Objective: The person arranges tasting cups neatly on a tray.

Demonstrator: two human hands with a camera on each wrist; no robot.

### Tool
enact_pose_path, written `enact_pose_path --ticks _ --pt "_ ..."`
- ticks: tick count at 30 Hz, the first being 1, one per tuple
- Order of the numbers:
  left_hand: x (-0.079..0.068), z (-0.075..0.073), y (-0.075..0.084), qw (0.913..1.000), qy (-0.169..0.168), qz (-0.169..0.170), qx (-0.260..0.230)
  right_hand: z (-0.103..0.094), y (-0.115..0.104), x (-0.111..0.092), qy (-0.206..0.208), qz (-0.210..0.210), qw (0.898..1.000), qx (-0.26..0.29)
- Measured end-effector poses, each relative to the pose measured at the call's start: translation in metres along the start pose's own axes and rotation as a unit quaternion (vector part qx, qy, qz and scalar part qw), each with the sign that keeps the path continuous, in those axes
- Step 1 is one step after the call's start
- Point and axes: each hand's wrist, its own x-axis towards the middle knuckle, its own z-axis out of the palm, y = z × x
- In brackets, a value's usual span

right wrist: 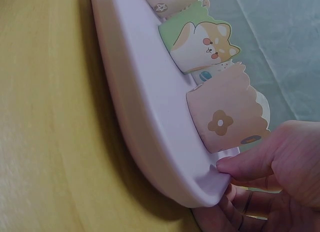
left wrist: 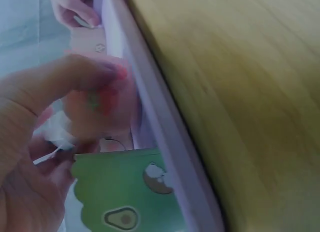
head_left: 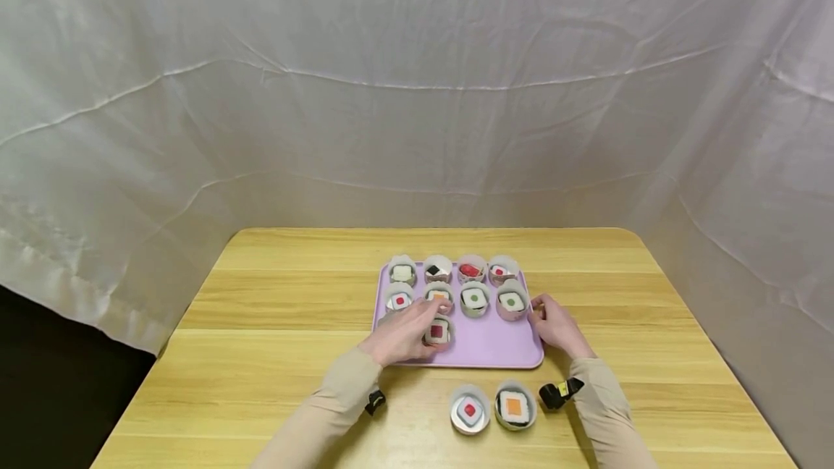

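A lilac tray (head_left: 493, 344) lies on the table with rows of paper cups, each holding a small toy sushi piece. My left hand (head_left: 405, 330) reaches over the tray's front left part and grips a pink paper cup (left wrist: 97, 114); its white sushi piece with a dark red centre (head_left: 437, 331) shows in the head view. Beside that cup stands a green avocado-print cup (left wrist: 125, 192). At the tray's right edge, my right hand (head_left: 558, 326) pinches the rim (right wrist: 202, 192) between thumb and fingers. A pinkish flower-print cup (right wrist: 227, 114) stands close to the right thumb.
Two more cups stand on the table in front of the tray, one with a red-centred piece (head_left: 470, 411) and one with an orange-centred piece (head_left: 514, 407). Pale curtains (head_left: 417, 129) hang behind and beside the wooden table (head_left: 280, 302).
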Motion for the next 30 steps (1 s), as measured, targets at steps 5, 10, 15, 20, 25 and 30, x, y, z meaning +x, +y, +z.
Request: enact_pose_path --ticks 5,10,15,20,25,30 --pt "-0.002 0.003 -0.001 0.9997 0.011 -0.015 0.016 0.0 0.0 -0.001 -0.003 0.0 1.0 0.0" --pt "-0.006 0.005 -0.002 0.9994 0.026 -0.025 -0.001 -0.001 0.0 -0.001 -0.002 -0.001 1.0 -0.001" --pt "-0.006 0.008 -0.003 0.9988 0.045 -0.017 -0.008 -0.001 0.0 -0.001 -0.001 -0.002 1.0 -0.004" --pt "-0.006 0.011 -0.005 0.9981 0.061 -0.002 -0.008 -0.001 0.0 -0.001 0.002 -0.004 1.0 -0.005" --pt "-0.006 0.013 -0.006 0.9974 0.07 0.011 -0.012 -0.001 -0.001 -0.001 0.004 -0.005 1.0 -0.007" --pt "-0.006 0.014 -0.006 0.9972 0.072 0.014 -0.014 -0.001 -0.001 -0.001 0.005 -0.007 1.0 -0.008"
